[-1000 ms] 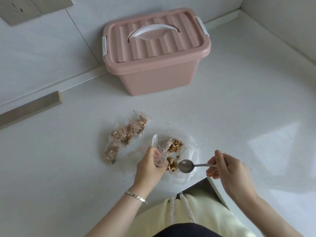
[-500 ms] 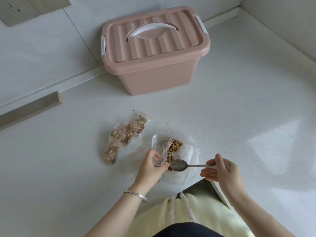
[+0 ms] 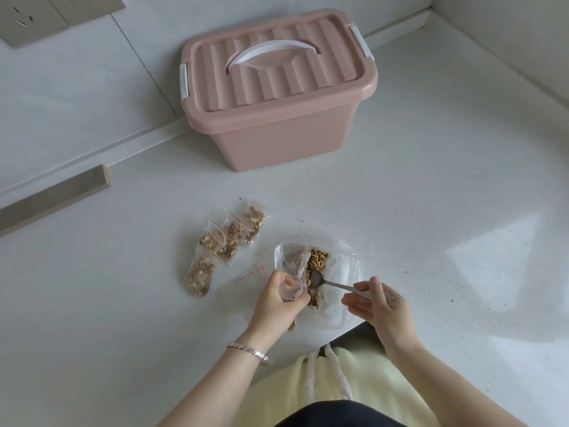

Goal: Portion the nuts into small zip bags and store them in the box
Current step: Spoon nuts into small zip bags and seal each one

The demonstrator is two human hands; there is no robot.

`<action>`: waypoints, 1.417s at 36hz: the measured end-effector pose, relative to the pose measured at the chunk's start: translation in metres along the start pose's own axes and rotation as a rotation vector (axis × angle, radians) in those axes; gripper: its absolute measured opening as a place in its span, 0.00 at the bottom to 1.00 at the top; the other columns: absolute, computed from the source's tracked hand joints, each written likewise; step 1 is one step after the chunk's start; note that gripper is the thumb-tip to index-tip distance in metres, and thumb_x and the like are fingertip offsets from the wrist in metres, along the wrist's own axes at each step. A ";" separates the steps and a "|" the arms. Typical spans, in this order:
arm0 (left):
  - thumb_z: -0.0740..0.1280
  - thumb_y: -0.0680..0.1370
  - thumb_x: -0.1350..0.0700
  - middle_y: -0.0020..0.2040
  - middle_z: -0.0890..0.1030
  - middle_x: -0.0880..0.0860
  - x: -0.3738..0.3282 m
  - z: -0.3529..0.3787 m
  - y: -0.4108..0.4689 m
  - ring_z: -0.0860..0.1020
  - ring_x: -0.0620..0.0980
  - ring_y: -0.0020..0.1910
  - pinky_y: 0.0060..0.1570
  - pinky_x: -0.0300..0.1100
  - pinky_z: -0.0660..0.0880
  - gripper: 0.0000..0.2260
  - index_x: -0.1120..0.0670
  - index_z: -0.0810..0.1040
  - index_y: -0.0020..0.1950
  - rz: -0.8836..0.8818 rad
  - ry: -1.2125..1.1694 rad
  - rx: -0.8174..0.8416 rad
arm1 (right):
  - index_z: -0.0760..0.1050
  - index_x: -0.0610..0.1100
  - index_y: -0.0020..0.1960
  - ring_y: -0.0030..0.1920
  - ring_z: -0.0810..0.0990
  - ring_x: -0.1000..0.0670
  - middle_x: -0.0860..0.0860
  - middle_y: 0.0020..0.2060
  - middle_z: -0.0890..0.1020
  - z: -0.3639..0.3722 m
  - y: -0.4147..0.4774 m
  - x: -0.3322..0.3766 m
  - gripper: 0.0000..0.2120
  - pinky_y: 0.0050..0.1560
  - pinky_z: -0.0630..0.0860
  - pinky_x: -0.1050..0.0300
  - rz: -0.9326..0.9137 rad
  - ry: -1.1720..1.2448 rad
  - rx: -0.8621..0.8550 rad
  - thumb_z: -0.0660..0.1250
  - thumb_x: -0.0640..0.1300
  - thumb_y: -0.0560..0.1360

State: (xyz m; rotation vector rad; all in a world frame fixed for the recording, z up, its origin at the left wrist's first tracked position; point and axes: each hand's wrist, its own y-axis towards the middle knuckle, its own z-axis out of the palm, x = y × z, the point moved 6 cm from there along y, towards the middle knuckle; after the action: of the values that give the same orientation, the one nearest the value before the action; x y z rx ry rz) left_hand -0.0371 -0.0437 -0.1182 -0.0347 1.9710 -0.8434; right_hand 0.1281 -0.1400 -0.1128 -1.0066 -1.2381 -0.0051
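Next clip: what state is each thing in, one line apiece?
Box: lid on, closed.
Filled small bags: four, lying on the counter.
Big bag: open, nuts inside.
Small bag: mouth held open by left hand, looks empty.
Spoon: pinched by right hand, bowl in the nuts.

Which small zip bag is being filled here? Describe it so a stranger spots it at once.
From the pink storage box at the back of the counter, come forward to the large clear bag of nuts. At its left edge the left hand holds the small zip bag upright, mouth open; unlike the filled bags lying further left, it looks empty.
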 end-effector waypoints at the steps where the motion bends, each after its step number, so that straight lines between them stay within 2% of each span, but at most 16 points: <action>1: 0.70 0.73 0.58 0.42 0.77 0.47 -0.001 -0.001 0.000 0.73 0.42 0.30 0.24 0.29 0.70 0.08 0.51 0.70 0.43 0.003 -0.006 -0.015 | 0.76 0.36 0.45 0.39 0.84 0.45 0.40 0.35 0.84 -0.002 0.001 -0.002 0.17 0.39 0.81 0.61 0.047 0.047 0.007 0.54 0.46 0.81; 4: 0.70 0.73 0.59 0.43 0.78 0.48 0.000 -0.005 -0.001 0.75 0.44 0.33 0.26 0.29 0.70 0.09 0.50 0.69 0.42 0.004 -0.018 -0.068 | 0.75 0.36 0.46 0.41 0.84 0.44 0.40 0.35 0.84 -0.010 0.004 -0.008 0.19 0.40 0.81 0.58 0.135 0.120 0.023 0.53 0.49 0.81; 7: 0.71 0.72 0.58 0.43 0.78 0.45 0.003 -0.009 0.000 0.74 0.46 0.31 0.31 0.38 0.73 0.10 0.51 0.70 0.45 0.009 0.013 -0.109 | 0.75 0.37 0.46 0.41 0.84 0.43 0.40 0.34 0.84 -0.019 0.003 -0.007 0.19 0.40 0.81 0.57 0.147 0.161 0.045 0.53 0.50 0.80; 9: 0.71 0.72 0.57 0.43 0.78 0.44 0.002 -0.013 0.000 0.76 0.46 0.34 0.35 0.40 0.74 0.10 0.52 0.70 0.46 0.035 0.054 -0.142 | 0.75 0.37 0.45 0.39 0.84 0.45 0.41 0.33 0.84 -0.024 0.002 -0.003 0.19 0.39 0.82 0.59 0.135 0.182 0.060 0.52 0.50 0.80; 13: 0.71 0.72 0.57 0.41 0.77 0.44 -0.007 -0.018 -0.001 0.77 0.39 0.41 0.36 0.28 0.71 0.09 0.54 0.71 0.46 0.136 0.151 -0.209 | 0.74 0.37 0.46 0.38 0.84 0.45 0.41 0.33 0.83 -0.030 0.001 0.009 0.20 0.38 0.81 0.60 0.092 0.205 0.079 0.52 0.50 0.80; 17: 0.71 0.72 0.56 0.42 0.78 0.44 -0.016 -0.015 -0.001 0.78 0.42 0.43 0.41 0.33 0.73 0.10 0.52 0.71 0.46 0.188 0.210 -0.226 | 0.74 0.37 0.46 0.37 0.84 0.45 0.40 0.33 0.83 -0.032 -0.003 0.028 0.20 0.37 0.81 0.60 0.043 0.248 0.092 0.51 0.50 0.80; 21: 0.72 0.72 0.55 0.44 0.78 0.46 -0.024 -0.010 0.001 0.78 0.45 0.43 0.41 0.35 0.74 0.11 0.52 0.70 0.47 0.218 0.216 -0.228 | 0.74 0.37 0.45 0.39 0.84 0.42 0.40 0.33 0.83 -0.027 -0.013 0.055 0.21 0.38 0.81 0.59 -0.098 0.193 0.098 0.53 0.54 0.77; 26: 0.72 0.71 0.54 0.46 0.78 0.48 -0.035 -0.005 0.002 0.78 0.45 0.42 0.37 0.32 0.73 0.14 0.50 0.67 0.47 0.266 0.200 -0.234 | 0.77 0.40 0.42 0.38 0.84 0.44 0.41 0.35 0.84 -0.019 -0.032 0.084 0.35 0.38 0.80 0.60 -0.344 0.058 0.092 0.63 0.73 0.61; 30: 0.71 0.72 0.53 0.44 0.77 0.48 -0.039 -0.004 0.001 0.78 0.41 0.37 0.33 0.30 0.71 0.14 0.50 0.66 0.48 0.291 0.194 -0.246 | 0.79 0.47 0.39 0.38 0.84 0.51 0.49 0.35 0.85 -0.012 -0.046 0.094 0.26 0.40 0.80 0.61 -0.546 -0.126 0.077 0.58 0.68 0.69; 33: 0.72 0.71 0.53 0.43 0.79 0.48 -0.041 -0.004 0.001 0.79 0.43 0.39 0.35 0.31 0.72 0.13 0.52 0.69 0.48 0.328 0.174 -0.259 | 0.79 0.58 0.41 0.39 0.82 0.58 0.59 0.37 0.84 -0.006 -0.057 0.099 0.22 0.42 0.75 0.70 -0.671 -0.299 0.103 0.54 0.70 0.71; 35: 0.72 0.71 0.54 0.44 0.79 0.47 -0.041 -0.004 0.001 0.78 0.43 0.41 0.38 0.33 0.74 0.13 0.52 0.70 0.49 0.346 0.174 -0.260 | 0.79 0.60 0.40 0.42 0.81 0.62 0.63 0.40 0.83 -0.004 -0.064 0.103 0.20 0.43 0.73 0.73 -0.767 -0.411 0.108 0.53 0.67 0.75; 38: 0.72 0.71 0.56 0.43 0.78 0.47 -0.038 -0.005 -0.001 0.78 0.43 0.41 0.39 0.34 0.75 0.13 0.51 0.68 0.47 0.359 0.166 -0.267 | 0.75 0.58 0.42 0.42 0.80 0.64 0.63 0.43 0.81 -0.004 -0.068 0.106 0.17 0.43 0.71 0.75 -0.854 -0.464 0.074 0.51 0.63 0.77; 41: 0.72 0.71 0.57 0.44 0.79 0.48 -0.033 -0.007 0.000 0.78 0.44 0.44 0.41 0.36 0.77 0.14 0.49 0.67 0.46 0.353 0.155 -0.259 | 0.76 0.52 0.38 0.37 0.81 0.60 0.59 0.36 0.83 -0.015 -0.061 0.106 0.18 0.39 0.74 0.72 -0.696 -0.333 -0.029 0.54 0.59 0.77; 46: 0.73 0.70 0.55 0.44 0.79 0.47 -0.017 -0.012 0.002 0.78 0.46 0.44 0.43 0.40 0.77 0.13 0.49 0.68 0.46 0.311 0.201 -0.260 | 0.77 0.42 0.39 0.32 0.82 0.50 0.50 0.30 0.83 -0.027 -0.031 0.082 0.19 0.38 0.79 0.57 -0.373 -0.332 -0.090 0.54 0.50 0.79; 48: 0.73 0.71 0.55 0.45 0.79 0.47 -0.013 -0.012 0.003 0.78 0.46 0.45 0.43 0.41 0.77 0.13 0.50 0.69 0.47 0.284 0.232 -0.250 | 0.77 0.41 0.39 0.32 0.82 0.48 0.48 0.28 0.83 -0.025 -0.024 0.069 0.18 0.38 0.80 0.53 -0.308 -0.346 -0.083 0.55 0.48 0.79; 51: 0.72 0.71 0.55 0.46 0.78 0.47 -0.010 -0.011 0.004 0.78 0.47 0.45 0.43 0.42 0.76 0.12 0.50 0.69 0.47 0.262 0.276 -0.233 | 0.76 0.42 0.38 0.32 0.82 0.49 0.47 0.28 0.82 -0.017 -0.020 0.055 0.18 0.42 0.80 0.50 -0.274 -0.420 -0.079 0.55 0.47 0.80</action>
State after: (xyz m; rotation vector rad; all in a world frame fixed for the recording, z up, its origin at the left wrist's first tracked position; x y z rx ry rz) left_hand -0.0393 -0.0311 -0.1092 0.2103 2.2641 -0.4637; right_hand 0.1523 -0.1348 -0.0575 -0.9253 -1.7665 -0.0584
